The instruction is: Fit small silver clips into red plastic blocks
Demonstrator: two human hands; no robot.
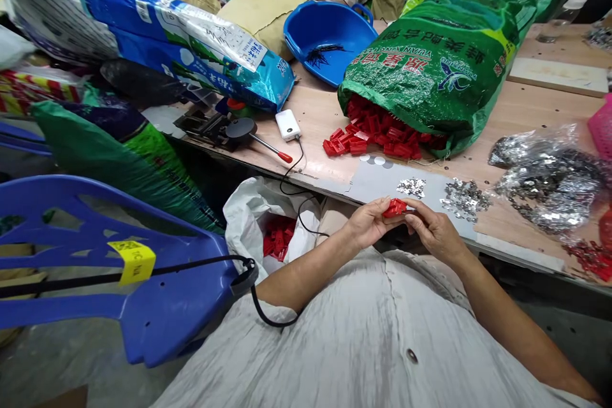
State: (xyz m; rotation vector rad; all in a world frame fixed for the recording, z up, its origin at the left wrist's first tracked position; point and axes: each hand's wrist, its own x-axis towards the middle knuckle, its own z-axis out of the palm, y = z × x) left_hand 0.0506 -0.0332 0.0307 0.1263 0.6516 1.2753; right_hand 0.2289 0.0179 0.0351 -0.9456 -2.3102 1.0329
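A small red plastic part (394, 208) sits in the fingers of my left hand (370, 223), just off the table's front edge. My right hand (428, 226) meets it from the other side, thumb and fingertips pinched at the part; whether a small metal piece is between them is too small to tell. Beyond my hands, two small piles of silvery metal pieces, one (411, 187) nearer and one (465, 199) to the right, lie on a grey sheet (377, 182). More red parts (377, 134) spill from the mouth of a green woven sack (430, 70).
A white sack (248, 204) holding red parts stands below the table edge, left of my lap. A blue basin (329, 32) contains thin dark pieces. Plastic bags of metal pieces (549, 178) lie at right. A power bank (287, 124), hand press (229, 131) and blue chair (172, 306) are left.
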